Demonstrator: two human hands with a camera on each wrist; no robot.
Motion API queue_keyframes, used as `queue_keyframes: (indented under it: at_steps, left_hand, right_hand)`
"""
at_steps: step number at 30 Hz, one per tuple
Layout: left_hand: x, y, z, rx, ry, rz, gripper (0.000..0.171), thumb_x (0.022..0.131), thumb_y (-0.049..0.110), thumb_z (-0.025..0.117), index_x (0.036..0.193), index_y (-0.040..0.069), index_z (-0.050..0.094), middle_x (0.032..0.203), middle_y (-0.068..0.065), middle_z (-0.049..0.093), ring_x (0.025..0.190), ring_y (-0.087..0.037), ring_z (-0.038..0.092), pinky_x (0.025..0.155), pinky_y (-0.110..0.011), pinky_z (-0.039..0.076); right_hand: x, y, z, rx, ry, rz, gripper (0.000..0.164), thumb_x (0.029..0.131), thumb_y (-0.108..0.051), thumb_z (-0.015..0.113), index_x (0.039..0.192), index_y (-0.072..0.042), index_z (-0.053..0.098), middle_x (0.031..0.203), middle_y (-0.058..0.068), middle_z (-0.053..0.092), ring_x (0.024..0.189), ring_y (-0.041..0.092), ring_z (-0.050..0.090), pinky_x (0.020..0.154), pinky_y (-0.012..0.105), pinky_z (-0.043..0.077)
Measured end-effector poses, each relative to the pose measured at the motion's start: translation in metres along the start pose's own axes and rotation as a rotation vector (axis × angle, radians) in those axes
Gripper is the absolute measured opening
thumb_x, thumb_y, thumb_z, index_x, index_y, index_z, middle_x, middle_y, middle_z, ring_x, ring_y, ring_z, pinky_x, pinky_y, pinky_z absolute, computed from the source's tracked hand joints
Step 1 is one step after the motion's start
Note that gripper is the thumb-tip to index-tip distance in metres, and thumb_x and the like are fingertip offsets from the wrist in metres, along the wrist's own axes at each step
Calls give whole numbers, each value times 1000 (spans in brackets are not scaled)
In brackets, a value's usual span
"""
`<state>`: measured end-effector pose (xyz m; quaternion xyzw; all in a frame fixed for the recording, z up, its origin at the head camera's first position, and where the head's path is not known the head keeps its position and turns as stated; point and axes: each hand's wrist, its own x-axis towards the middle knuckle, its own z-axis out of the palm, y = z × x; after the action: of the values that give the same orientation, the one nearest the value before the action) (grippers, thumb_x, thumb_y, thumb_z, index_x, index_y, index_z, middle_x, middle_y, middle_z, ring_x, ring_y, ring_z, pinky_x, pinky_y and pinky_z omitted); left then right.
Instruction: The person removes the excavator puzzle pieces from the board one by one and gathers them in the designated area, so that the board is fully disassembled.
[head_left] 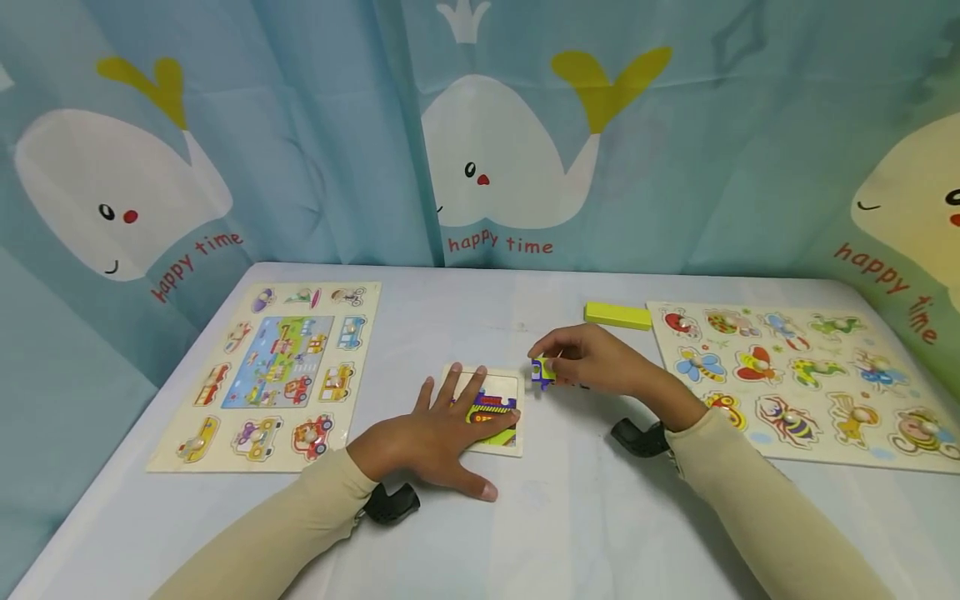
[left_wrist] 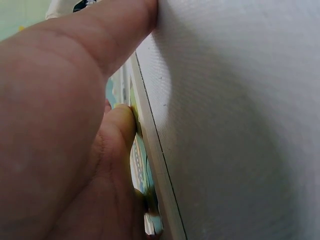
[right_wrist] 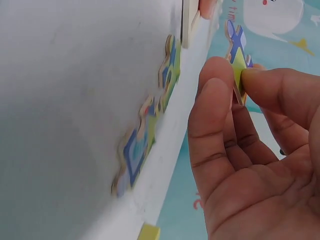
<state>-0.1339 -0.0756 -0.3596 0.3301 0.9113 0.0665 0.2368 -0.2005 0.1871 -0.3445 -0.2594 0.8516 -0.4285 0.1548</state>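
My left hand (head_left: 433, 440) lies with fingers spread over a small square wooden jigsaw board (head_left: 511, 383), its fingers covering much of the picture in it. Purple, yellow-green and orange fitted pieces show between the fingers. Just right of the board, my right hand (head_left: 603, 362) pinches a purple and yellow-green jigsaw piece (right_wrist: 238, 52) between thumb and fingers, above the table. Two loose jigsaw pieces, one nearer the board (right_wrist: 171, 67) and one farther away (right_wrist: 136, 152), lie on the table below that hand; in the head view the hand mostly hides them.
A vehicle peg puzzle (head_left: 360, 304) lies at left and an insect peg puzzle (head_left: 817, 446) at right. Behind my right hand is a yellow-green block (head_left: 618, 316). A whale-print curtain (head_left: 337, 167) hangs along the table's back edge.
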Motion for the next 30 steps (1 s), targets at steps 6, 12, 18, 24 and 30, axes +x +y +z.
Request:
queue_keyframes:
  at_steps: [6,12,18,24,30]
  left_hand:
    - [-1,0,-1,2,6,1,90,77,73,62,153,45,22,161,-8,-16,141,-38,-23,108,-63,-6]
    - [-1,-1,0,-6,8,0,89,78,71,63,153,44,23,161,-8,-16,142,-38,-23,108,-63,-6]
    - [-1,1,0,-22,5,-2,89,78,70,64,153,45,21,161,-6,-18,141,-35,-26,108,-62,-9]
    - [-1,1,0,-22,5,-4,90,78,70,64,153,45,21,161,-6,-18,141,-36,-25,108,-62,-9]
    - [-1,0,0,-13,3,0,90,78,71,63,153,46,19,161,-6,-18,141,-36,-26,108,-62,-9]
  right_hand:
    - [-9,7,-10,-1,20,1,21,93,4,56,109,2,68,86,12,62,68,23,59,60,31,50]
    - [-21,14,-22,-23,23,42,20,92,5,58,108,3,69,89,10,66,68,21,61,62,30,51]
    - [-35,23,-34,-61,11,78,21,91,3,60,110,2,69,100,10,67,68,19,63,63,31,53]
    - [-42,28,-42,-81,-18,135,22,92,1,59,112,2,69,87,6,65,67,18,59,60,30,49]
    - [-44,32,-47,-103,-37,163,23,91,2,59,111,1,69,79,3,63,65,17,57,58,29,46]
